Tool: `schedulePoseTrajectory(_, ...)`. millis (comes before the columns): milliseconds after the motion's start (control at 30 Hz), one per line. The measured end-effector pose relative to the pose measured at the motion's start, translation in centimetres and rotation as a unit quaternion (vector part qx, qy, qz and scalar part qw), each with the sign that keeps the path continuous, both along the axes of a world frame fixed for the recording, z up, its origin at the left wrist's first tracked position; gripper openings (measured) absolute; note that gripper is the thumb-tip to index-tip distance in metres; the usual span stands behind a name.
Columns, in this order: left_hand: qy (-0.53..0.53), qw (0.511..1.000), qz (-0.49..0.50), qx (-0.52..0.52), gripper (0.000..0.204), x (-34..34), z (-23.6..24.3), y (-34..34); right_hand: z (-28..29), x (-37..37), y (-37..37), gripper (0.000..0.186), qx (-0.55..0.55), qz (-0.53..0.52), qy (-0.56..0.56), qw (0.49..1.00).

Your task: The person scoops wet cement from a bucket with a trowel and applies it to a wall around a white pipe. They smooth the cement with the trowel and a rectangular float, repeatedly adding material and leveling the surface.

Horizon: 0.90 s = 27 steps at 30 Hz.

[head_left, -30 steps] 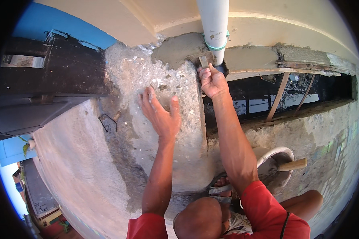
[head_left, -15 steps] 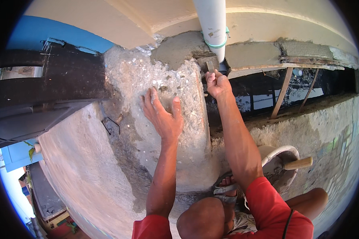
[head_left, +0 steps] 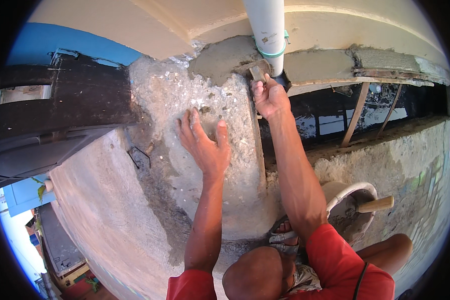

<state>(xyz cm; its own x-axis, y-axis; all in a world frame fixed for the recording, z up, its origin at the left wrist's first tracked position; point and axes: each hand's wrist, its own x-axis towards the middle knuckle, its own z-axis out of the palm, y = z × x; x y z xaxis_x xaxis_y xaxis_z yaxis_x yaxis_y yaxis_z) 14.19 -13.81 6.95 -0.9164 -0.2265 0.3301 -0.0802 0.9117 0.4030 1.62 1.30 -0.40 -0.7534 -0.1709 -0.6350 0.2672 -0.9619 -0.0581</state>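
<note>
1. Hand float, or a similar small flat tool with a blocky grip: it is pinched between the thumb and bent fingers of the right hand, at the lower edge of the wet grey mortar, just left of the pipe's foot.

2. Left-hand fingers are spread and grip nothing; the left hand lies palm down over the rough concrete. Whether its palm bears weight, I cannot tell.

3. Compared with half a second ago, the tool has shifted up and a little left, from beside the pipe's foot toward the mortar, while the left hand has barely moved. I take this as a short stroke, with attention on the strip where mortar meets pipe.

4. Around that spot, the white pipe with its green tie comes down close to the tool. To the right runs a dark opening, crossed by a wooden strip.

5. Farther out, a pail stands near the right forearm, a wooden handle jutting over its rim.
</note>
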Motion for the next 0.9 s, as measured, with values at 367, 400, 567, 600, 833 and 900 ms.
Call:
schedulePoseTrajectory(367, -0.007, 1.000, 0.000, 0.000, 0.069, 0.0, 0.1, 0.1, -1.1, -1.1, 0.0, 0.021, -0.052, -0.012, 0.022, 0.998)
schedulePoseTrajectory(400, -0.009, 1.000, 0.002, -0.003, 0.069, 0.0, 0.1, 0.0, -1.1, -1.3, -0.3, 0.021, -0.058, -0.017, 0.016, 0.998)
schedulePoseTrajectory(567, -0.006, 1.000, 0.001, -0.007, 0.068, 0.2, -0.1, -0.4, -2.0, -1.2, -0.4, 0.027, -0.054, -0.017, -0.031, 0.998)
schedulePoseTrajectory(600, -0.005, 1.000, -0.001, -0.004, 0.068, 0.2, -0.1, -0.3, -3.0, -1.1, -0.2, 0.025, -0.067, -0.030, -0.043, 0.996)
schedulePoseTrajectory(833, -0.006, 1.000, -0.005, -0.011, 0.067, 0.0, -0.1, -0.1, -6.8, 1.1, 1.1, 0.023, -0.077, -0.078, -0.100, 0.989)
schedulePoseTrajectory(900, -0.005, 1.000, -0.004, -0.005, 0.067, 0.1, -0.2, -0.2, -6.9, 2.4, 1.2, 0.025, -0.026, -0.071, -0.062, 0.995)
